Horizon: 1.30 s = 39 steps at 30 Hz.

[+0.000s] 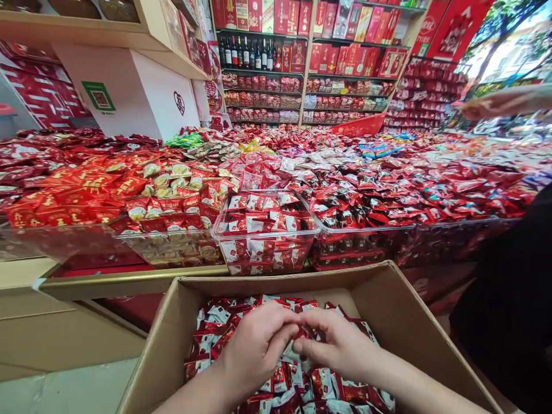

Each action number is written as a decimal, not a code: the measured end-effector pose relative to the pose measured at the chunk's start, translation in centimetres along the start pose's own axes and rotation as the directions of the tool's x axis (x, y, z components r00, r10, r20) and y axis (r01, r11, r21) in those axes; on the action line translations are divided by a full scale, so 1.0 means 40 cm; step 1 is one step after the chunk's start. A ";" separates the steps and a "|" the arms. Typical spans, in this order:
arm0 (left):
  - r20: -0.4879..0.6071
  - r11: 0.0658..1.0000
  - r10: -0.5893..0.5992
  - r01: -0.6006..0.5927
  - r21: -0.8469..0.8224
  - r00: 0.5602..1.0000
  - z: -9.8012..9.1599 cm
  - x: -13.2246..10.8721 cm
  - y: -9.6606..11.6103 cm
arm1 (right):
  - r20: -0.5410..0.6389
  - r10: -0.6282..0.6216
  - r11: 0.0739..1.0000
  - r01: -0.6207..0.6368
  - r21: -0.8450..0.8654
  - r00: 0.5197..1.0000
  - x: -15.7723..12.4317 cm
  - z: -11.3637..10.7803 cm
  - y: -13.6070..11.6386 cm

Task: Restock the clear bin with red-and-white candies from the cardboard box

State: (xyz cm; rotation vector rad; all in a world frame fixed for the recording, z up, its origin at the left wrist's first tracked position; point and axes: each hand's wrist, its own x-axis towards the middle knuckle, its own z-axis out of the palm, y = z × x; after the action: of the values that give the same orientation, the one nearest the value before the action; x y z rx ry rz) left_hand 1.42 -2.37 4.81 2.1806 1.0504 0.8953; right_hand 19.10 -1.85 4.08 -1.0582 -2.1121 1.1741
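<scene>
My left hand [257,340] and my right hand [335,340] meet above an open cardboard box [420,345], their fingers curled in and the fingertips touching. A small red and white candy packet [303,333] shows between the thumbs and fingers of both hands, partly covered by them. Below the hands, the box holds a heap of similar red and white wrapped packets [321,382]. Just beyond its far wall stands a clear plastic tub [267,234], filled with neat rows of packets in the same colours.
More clear bins of wrapped sweets [362,201] spread across the counter, with durian packets [170,207] on the left. Shelves [306,75] hold bottles and red boxes behind. At right are another person's arm [509,100] and a dark-clothed body [513,305].
</scene>
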 end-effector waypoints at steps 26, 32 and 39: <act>0.365 0.840 -0.300 0.063 0.539 0.881 -0.311 0.325 0.026 | 0.287 0.249 0.960 -0.196 -0.201 0.925 0.326 -0.260 -0.177; 0.445 0.851 -0.343 0.073 0.519 0.827 -0.316 0.338 0.015 | 0.320 0.280 0.957 -0.237 -0.167 0.905 0.339 -0.250 -0.179; 0.453 0.853 -0.356 0.086 0.515 0.817 -0.321 0.344 0.011 | 0.392 0.364 0.931 -0.319 -0.177 0.845 0.362 -0.253 -0.175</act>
State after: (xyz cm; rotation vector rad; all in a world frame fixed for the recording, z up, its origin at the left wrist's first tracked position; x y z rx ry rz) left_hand -1.62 11.09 17.58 2.4000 1.2877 -0.1292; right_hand 15.36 12.50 15.97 -1.3773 -2.3941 1.5961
